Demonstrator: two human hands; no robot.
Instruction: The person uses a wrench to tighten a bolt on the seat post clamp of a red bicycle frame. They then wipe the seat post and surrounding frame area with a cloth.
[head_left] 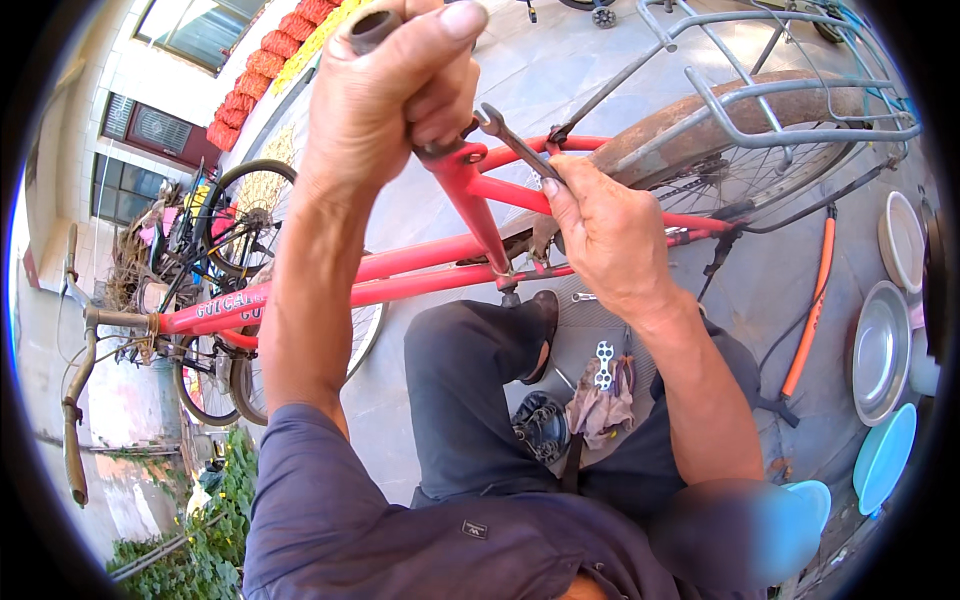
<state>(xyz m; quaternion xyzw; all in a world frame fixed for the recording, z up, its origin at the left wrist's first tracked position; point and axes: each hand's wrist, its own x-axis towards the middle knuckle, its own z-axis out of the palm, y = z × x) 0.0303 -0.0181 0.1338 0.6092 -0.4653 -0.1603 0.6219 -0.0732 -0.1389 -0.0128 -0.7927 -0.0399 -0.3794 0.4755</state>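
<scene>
My left hand (395, 90) is closed around a dark metal post (372, 30) above the seat tube of a red bicycle frame (465, 195). My right hand (600, 225) grips a steel open-ended wrench (520, 145), its jaw beside the top of the seat tube, near the clamp. The frame lies across my view over my bent legs, with rusty handlebars (80, 380) at the left and a rusty-fendered rear wheel (700, 130) with a wire rack (760, 100) at upper right. Below, a multi-hole spanner (603, 365) and pliers (625, 370) rest on a rag (590, 420).
An orange pump-like tube (810, 310) lies at the right beside several basins (880, 350). Behind at the left stand other bicycles (240, 220), a tiled wall with windows, and plants (200, 500). Red and yellow bundles (260, 70) line the pavement at the upper left.
</scene>
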